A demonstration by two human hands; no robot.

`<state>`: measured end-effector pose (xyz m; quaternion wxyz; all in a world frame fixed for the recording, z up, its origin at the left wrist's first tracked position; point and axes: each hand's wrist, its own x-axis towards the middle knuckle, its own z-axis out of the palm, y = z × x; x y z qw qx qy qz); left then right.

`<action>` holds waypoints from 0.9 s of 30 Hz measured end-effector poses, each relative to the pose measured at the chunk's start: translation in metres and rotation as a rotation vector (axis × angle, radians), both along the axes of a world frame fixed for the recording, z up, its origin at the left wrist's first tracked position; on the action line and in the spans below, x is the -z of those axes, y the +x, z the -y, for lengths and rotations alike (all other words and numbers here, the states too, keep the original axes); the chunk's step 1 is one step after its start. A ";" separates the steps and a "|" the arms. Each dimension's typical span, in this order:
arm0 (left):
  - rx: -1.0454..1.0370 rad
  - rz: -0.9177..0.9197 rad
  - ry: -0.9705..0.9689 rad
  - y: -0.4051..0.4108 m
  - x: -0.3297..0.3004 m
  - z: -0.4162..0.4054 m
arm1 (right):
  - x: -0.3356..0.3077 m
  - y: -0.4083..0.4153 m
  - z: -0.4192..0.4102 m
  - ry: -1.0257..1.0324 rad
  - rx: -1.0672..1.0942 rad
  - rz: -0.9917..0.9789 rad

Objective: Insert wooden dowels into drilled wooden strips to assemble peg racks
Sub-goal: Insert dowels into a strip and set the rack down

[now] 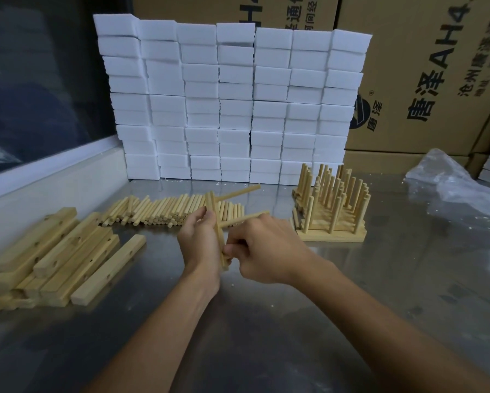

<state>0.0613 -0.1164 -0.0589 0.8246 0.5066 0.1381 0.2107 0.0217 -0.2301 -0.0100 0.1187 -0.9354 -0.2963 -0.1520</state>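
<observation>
My left hand (199,242) grips a drilled wooden strip (214,219) held on edge above the table. Two dowels stick out of it to the right: an upper dowel (239,192) and a lower dowel (246,217). My right hand (262,249) is curled against the strip's lower part and pinches something small there that my fingers hide. Loose dowels (173,211) lie in a row behind my hands. Drilled strips (68,256) are piled at the left. Finished peg racks (333,205) are stacked at the right.
A wall of white foam blocks (232,100) stands at the back of the metal table (266,321). Cardboard boxes (425,80) rise behind it. Crumpled clear plastic (447,180) lies at the far right. A window ledge runs along the left.
</observation>
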 end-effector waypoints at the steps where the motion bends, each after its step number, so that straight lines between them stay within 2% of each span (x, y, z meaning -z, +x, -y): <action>1: -0.003 0.003 0.002 0.000 0.000 0.000 | 0.000 0.000 0.000 -0.004 -0.004 -0.002; 5: -0.005 -0.016 0.057 0.000 0.000 -0.003 | -0.003 0.001 0.001 -0.039 -0.005 -0.010; 9: 0.105 -0.101 0.136 0.000 -0.002 -0.009 | -0.007 0.009 0.010 -0.101 0.057 -0.014; 14: 0.217 -0.118 0.115 0.001 -0.004 -0.015 | -0.006 0.017 0.024 -0.221 0.144 0.099; 20: 0.217 -0.108 0.015 0.003 -0.004 -0.018 | 0.002 0.019 0.019 -0.049 0.187 0.299; 24: 0.240 -0.095 -0.055 0.003 -0.002 -0.017 | 0.010 0.015 0.008 0.115 0.163 0.212; 27: 0.285 -0.069 -0.047 0.001 0.000 -0.011 | 0.020 0.017 0.007 0.050 0.182 0.171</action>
